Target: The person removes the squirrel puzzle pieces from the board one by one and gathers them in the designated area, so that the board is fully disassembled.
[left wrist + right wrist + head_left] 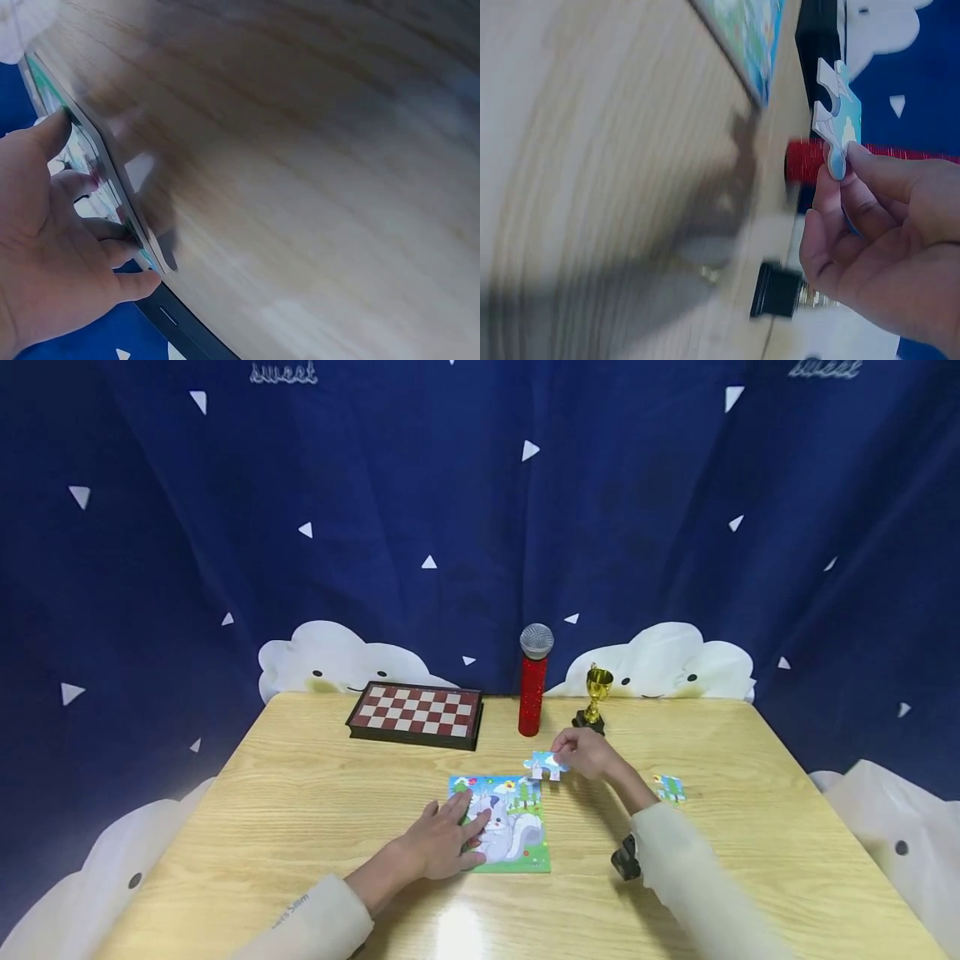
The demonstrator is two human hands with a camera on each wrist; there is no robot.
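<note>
The table [300, 793] is showing pale wood grain under a smooth finish that is catching a glare near the front edge. The puzzle [517, 827] and the loose piece [545, 766] are looking like printed card, slightly glossy. The curtain [480, 510] is hanging as soft matt cloth. The trophy [597, 689] is gleaming like polished gold metal or plastic, the microphone [534, 681] is glittering red under a grey mesh head, and the chessboard [417, 712] is looking like smooth plastic.

Table [300, 793] with puzzle [504, 827], chessboard [416, 713]
</note>
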